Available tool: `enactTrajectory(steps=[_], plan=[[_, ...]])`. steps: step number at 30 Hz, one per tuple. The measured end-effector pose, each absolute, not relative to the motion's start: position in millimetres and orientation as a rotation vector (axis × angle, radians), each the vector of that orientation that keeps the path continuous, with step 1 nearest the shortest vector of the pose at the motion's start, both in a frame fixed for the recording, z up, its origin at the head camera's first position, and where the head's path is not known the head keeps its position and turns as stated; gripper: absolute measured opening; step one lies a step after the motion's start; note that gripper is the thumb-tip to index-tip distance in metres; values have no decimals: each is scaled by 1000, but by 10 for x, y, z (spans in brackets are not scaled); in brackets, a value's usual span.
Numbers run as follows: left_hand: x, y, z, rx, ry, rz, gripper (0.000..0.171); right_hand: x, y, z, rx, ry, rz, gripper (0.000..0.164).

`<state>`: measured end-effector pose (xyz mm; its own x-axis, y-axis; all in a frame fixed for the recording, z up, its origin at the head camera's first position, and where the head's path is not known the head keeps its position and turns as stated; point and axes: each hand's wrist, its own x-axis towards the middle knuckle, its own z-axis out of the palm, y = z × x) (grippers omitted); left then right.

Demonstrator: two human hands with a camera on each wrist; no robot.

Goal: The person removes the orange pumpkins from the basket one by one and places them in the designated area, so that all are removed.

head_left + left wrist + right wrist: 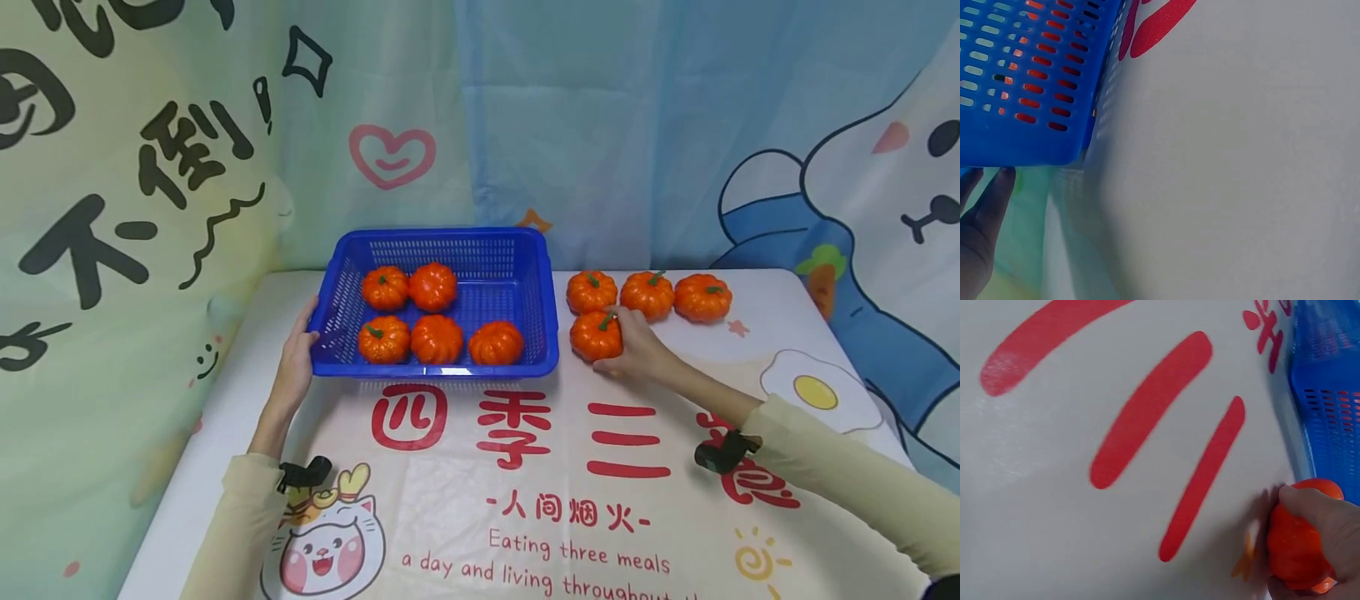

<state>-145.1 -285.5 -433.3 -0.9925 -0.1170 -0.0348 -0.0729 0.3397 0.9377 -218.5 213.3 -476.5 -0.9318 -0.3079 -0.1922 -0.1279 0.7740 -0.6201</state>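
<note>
A blue plastic basket holds several small orange pumpkins, among them one pumpkin at its front right. My left hand is at the basket's left side, and its fingertips touch the rim, as the left wrist view shows. To the right of the basket, my right hand grips a pumpkin with a green stem, thumb on its near side. In the right wrist view that pumpkin sits low, close to the table and beside the basket wall.
Behind the right hand stand three more pumpkins in a row: a left one, a middle one and a right one. The table has a printed cover. A patterned curtain hangs behind.
</note>
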Motion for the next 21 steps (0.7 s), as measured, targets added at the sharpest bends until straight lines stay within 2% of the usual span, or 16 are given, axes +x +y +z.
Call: enactTrajectory(steps=[13,21], plan=[[-1415,-2824,-4274,156,-2530,-1755,59,-2165,2112,-4766,-371,2714,-911,89],[-1406,-2815,-4271,147,-2547,-1742,59,-2090,2133,-4674,-302,2759,-821,110]])
